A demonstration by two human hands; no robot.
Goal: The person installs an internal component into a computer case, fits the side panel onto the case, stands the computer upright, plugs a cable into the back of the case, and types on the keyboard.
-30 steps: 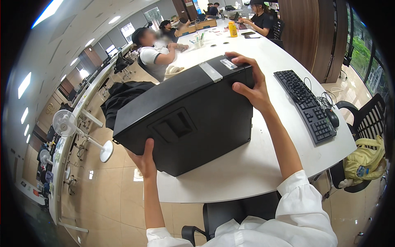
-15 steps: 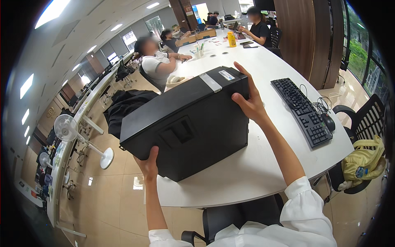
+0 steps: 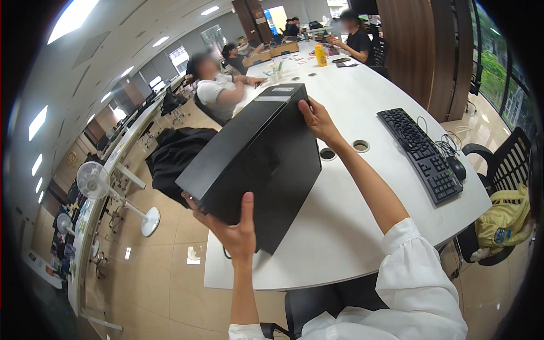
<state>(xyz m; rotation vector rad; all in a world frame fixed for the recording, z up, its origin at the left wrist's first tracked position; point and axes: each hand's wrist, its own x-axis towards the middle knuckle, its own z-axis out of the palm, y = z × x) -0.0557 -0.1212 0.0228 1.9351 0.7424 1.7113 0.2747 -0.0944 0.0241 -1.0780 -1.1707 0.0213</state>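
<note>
A black desktop computer case (image 3: 269, 181) is tilted above the near end of the white table (image 3: 351, 232). Whether its lower corner touches the tabletop I cannot tell. My left hand (image 3: 235, 232) grips the near left end, thumb up against the side face and fingers hidden behind and below. At the far right end my right hand (image 3: 318, 120) holds the edge, its thumb on the side face and the other fingers partly hidden. To the right lies a black keyboard (image 3: 419, 156) with its cable bunched on top, beside a black mouse (image 3: 455, 168).
Round cable holes (image 3: 361, 146) show right of the case. Dark cloth (image 3: 181, 156) hangs at its left. A standing fan (image 3: 95, 180) is on the floor. People sit along the table, one in white (image 3: 212, 90) nearest; a yellow bag (image 3: 501, 221) rests on a chair at right.
The case has turned, its far end swinging left and away, so the cable holes now show. My left hand has shifted right with its end; my right hand has moved left.
</note>
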